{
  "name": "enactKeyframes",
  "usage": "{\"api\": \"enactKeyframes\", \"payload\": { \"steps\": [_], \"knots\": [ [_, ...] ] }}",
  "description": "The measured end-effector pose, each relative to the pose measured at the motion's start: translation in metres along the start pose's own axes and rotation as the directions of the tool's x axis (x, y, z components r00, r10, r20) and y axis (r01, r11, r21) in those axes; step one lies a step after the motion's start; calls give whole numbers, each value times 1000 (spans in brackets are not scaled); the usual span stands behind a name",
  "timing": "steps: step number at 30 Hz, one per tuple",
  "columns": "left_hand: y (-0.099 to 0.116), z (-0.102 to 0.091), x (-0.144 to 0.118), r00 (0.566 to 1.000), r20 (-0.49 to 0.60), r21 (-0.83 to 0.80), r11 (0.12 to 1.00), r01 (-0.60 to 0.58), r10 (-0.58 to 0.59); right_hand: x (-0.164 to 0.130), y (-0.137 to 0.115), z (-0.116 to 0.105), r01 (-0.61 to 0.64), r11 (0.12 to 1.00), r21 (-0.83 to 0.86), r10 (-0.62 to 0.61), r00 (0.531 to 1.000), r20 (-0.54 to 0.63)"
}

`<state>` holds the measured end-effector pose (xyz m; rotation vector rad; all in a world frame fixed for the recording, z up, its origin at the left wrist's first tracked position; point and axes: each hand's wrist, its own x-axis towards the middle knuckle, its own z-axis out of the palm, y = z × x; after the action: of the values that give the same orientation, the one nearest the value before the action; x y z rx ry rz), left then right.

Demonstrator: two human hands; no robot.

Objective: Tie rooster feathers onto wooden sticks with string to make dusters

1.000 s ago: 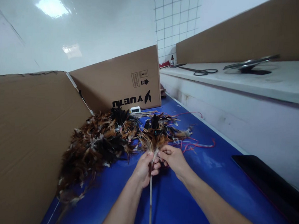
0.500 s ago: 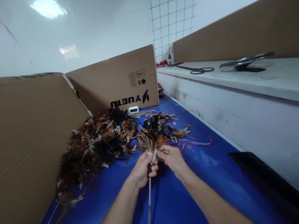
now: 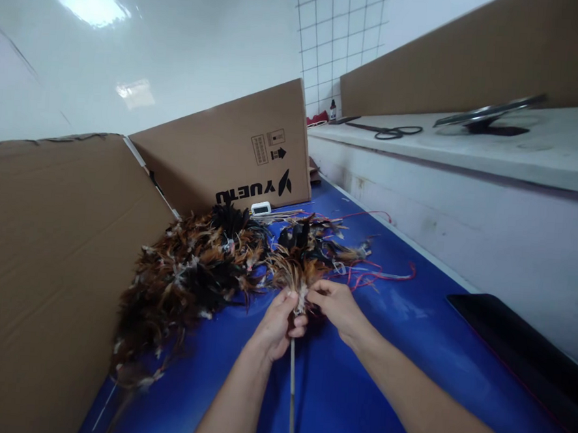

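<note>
My left hand point(image 3: 277, 320) is closed around the top of a thin stick point(image 3: 292, 386), just below a tuft of brown and black feathers point(image 3: 293, 269). The stick runs down toward the lower edge of the view. At the whitish base of the tuft, my right hand point(image 3: 336, 305) pinches with thumb and forefinger. What exactly lies between those fingertips, feather ends or a thread, is too small to make out. Left of both hands spreads a large pile of brown and black feathers point(image 3: 187, 282) on the blue tabletop point(image 3: 366, 391).
Cardboard panels point(image 3: 47, 247) and a printed cardboard box point(image 3: 234, 148) wall off the left and back. Behind the tuft are a small white display device point(image 3: 261, 208) and red strings point(image 3: 397, 276). Scissors point(image 3: 396, 132) rest on the white ledge point(image 3: 469, 149); a black mat point(image 3: 506, 347) lies right.
The view has shifted slightly. Both hands keep nearly the same hold at the tuft's base, with only tiny finger movement.
</note>
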<state>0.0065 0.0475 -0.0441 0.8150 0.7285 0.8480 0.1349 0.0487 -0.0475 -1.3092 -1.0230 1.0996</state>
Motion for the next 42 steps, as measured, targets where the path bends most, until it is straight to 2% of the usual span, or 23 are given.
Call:
{"api": "enactKeyframes", "payload": {
  "steps": [13,15,18,20,22,27,32,37,39,42],
  "knots": [
    [0,3,0,995,-76,46,997,-58,61,-1,-2,-1,-80,996,-25,83,982,172],
    [0,5,-1,992,-103,70,995,-68,75,-2,-4,-2,-47,997,-61,57,985,164],
    [1,9,-4,984,-147,122,989,-85,102,-4,-7,-2,86,971,-224,-73,995,63],
    [1,12,-7,981,-154,163,982,-95,121,-6,-9,-2,142,942,-303,-136,990,40],
    [0,15,-9,978,-158,208,973,-104,138,-9,-12,-1,130,957,-258,-114,991,75],
    [-13,24,-9,960,-225,346,935,-81,167,-15,-20,6,1,997,78,-16,983,185],
    [-26,30,-6,932,-177,343,907,-243,316,-12,-17,10,-95,969,229,69,990,121],
    [-29,33,-4,886,-167,444,835,-324,433,-7,-12,11,-115,966,232,98,992,82],
    [-28,35,-6,896,-176,439,847,-300,409,-7,-13,11,-109,966,236,92,992,81],
    [-21,40,-11,950,-179,377,910,-174,256,-8,-13,10,-117,963,242,94,990,107]
  ]
}}
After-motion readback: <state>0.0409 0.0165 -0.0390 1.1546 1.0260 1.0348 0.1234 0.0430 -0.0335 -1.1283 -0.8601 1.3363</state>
